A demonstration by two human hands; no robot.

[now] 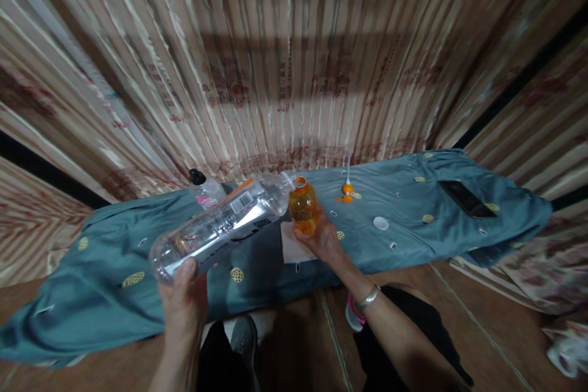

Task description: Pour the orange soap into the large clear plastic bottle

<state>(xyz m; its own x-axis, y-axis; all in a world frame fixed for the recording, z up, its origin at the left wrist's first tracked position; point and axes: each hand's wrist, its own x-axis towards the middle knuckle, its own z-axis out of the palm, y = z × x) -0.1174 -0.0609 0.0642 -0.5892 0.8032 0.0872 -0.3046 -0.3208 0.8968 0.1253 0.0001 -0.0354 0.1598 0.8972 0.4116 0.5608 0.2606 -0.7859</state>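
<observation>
1. Two bottles are in my hands, one in each, above the worktop (pixel 261 288), which is draped in patterned teal cloth.
2. My left hand (pixel 184 300) has its fingers grasping the large clear bottle (pixel 225 226) near its base, thumb over the label. I have that bottle slanted, its neck towards the right.
3. My right hand (pixel 324 236) has its fingers wrapped around the lower part of the small orange bottle (pixel 303 211), which is uncapped and roughly upright. The two mouths are close together; I can't tell from here whether they touch.
4. Behind the clear bottle I see a pump bottle (pixel 209 191) with a black top.
5. To the right of the orange bottle lies an orange pump head (pixel 348 190) with its tube, then a white disc (pixel 381 223), and farther right a dark phone (pixel 468 199).
6. I see a pale flat sheet (pixel 294 248) beneath my right hand.
</observation>
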